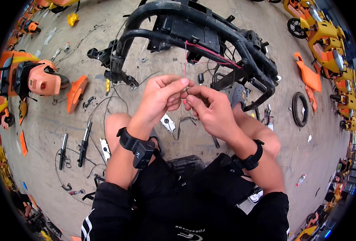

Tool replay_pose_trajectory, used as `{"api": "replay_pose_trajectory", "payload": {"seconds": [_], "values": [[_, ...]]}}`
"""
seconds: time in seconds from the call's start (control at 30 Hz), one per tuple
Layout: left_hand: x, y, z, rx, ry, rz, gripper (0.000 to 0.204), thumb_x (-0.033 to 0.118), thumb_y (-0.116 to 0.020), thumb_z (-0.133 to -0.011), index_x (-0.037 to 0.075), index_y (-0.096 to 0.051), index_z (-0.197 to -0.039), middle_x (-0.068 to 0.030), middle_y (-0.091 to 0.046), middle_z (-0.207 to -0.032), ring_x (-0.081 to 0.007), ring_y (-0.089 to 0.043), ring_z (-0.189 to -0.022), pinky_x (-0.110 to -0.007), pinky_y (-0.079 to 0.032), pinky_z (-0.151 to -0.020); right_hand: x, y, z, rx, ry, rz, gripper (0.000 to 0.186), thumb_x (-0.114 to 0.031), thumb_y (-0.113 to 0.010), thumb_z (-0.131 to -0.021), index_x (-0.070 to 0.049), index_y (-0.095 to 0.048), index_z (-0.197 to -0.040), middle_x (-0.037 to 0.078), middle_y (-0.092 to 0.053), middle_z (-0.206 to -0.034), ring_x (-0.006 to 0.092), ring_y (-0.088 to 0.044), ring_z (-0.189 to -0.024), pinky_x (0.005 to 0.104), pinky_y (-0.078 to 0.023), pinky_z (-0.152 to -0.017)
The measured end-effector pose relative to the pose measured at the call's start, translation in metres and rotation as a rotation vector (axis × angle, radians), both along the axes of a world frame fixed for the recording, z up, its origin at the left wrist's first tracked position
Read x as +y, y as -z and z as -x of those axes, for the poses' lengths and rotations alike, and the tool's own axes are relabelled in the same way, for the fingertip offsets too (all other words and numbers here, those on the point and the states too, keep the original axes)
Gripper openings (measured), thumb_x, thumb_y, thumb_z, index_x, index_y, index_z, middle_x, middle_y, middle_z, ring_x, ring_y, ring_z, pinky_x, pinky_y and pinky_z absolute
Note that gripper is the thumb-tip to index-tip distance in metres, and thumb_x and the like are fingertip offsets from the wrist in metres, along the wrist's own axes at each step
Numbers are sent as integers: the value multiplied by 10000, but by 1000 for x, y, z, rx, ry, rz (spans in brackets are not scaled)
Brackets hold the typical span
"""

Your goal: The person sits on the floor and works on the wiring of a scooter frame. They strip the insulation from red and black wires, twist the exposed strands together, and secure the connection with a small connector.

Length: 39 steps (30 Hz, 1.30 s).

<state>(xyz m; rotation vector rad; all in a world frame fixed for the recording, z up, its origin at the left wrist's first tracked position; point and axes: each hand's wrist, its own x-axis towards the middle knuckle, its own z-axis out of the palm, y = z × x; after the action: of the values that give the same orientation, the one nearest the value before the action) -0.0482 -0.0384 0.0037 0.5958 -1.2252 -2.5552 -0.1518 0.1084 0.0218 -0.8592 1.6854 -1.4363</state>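
Observation:
In front of me a black tubular scooter frame (138, 16) stands on the concrete floor. A thin pink-red wire (185, 60) runs down from it to my fingertips, and more of it stretches across the frame to the right. My left hand (166, 94) is closed, thumb and forefinger pinched on the pink wire. My right hand (206, 106) is closed beside it, fingertips pinched on the wire, with a short dark piece showing between the hands; whether that is another wire I cannot tell.
An orange scooter (41, 78) and loose orange panels (77, 92) lie left, fork tubes (83, 142) lower left. At right are a tyre (300, 108), orange bodywork (308, 72) and rows of yellow scooters (324, 40). Cables and small parts (168, 122) lie around my feet.

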Motion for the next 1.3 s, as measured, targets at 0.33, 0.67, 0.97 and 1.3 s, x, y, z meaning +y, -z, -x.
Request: {"api": "replay_pose_trajectory", "payload": {"seconds": [0.33,0.67,0.97,1.3], "values": [[-1,-1,-15,62,75,175,216,90,-647,-957,-66,-706,-1096,-3,-571,-671,-71,-493,-557,-217,-376,-494,9,-4,-2,-48,-144,-66,178,-111,-638,-988,15,-719,-1085,50,-725,-843,65,-583,-689,243,-489,-635],[-2,5,-17,81,90,-35,220,124,-672,-908,-44,-729,-1038,-49,-671,-838,-103,-567,-706,-262,-456,-600,6,-7,-6,15,-120,-31,166,-66,-652,-968,41,-731,-1067,106,-771,-945,131,-713,-879,270,-556,-776],[1,11,-11,73,65,-100,231,139,-624,-925,-54,-671,-1044,-72,-658,-815,-148,-606,-654,-286,-472,-542,6,3,-2,323,-102,68,144,-30,-670,-900,17,-745,-1014,161,-753,-888,248,-751,-780,312,-562,-686],[6,5,-11,70,34,-114,206,154,-655,-933,-37,-707,-988,-28,-618,-782,-96,-511,-659,-271,-431,-560,5,6,0,473,-87,117,154,-64,-683,-857,-26,-756,-987,153,-728,-840,326,-720,-758,365,-550,-652]]}}
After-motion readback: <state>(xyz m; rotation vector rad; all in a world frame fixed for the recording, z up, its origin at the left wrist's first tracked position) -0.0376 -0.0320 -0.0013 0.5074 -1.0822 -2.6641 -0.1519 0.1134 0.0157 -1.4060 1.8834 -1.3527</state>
